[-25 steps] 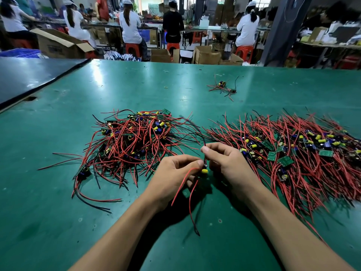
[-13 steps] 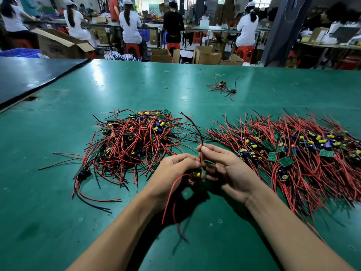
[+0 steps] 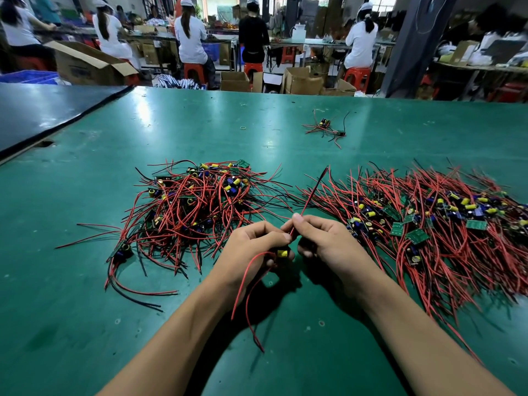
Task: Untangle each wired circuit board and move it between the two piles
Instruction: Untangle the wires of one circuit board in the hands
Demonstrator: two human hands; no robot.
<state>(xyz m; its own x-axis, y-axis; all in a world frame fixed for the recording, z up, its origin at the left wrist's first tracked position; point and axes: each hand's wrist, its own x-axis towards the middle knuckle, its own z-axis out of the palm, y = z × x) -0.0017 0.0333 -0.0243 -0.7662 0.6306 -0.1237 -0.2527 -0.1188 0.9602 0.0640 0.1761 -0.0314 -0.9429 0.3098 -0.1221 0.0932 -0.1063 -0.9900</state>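
Your left hand (image 3: 251,247) grips one wired circuit board (image 3: 282,253) at frame centre, with one yellow capacitor showing between the fingers. Two red wires (image 3: 245,284) hang from it toward the lower centre. Your right hand (image 3: 325,241) pinches a red lead (image 3: 310,197) of the same board between thumb and forefinger, and it runs up and right, straight. The hands are close together, thumbs almost meeting, above the green table (image 3: 114,324) between two piles. The left pile (image 3: 194,207) is tangled, red and black wires. The right pile (image 3: 428,218) is spread wider, with green boards face up. One small stray cluster (image 3: 325,128) sits upper centre, well apart from both piles. One rubber band (image 3: 243,128) lies left of it. The print on the open cardboard box (image 3: 85,64), upper left, is too blurred to read, and board markings are too small to read. Five workers sit or stand along the top, backs to you.
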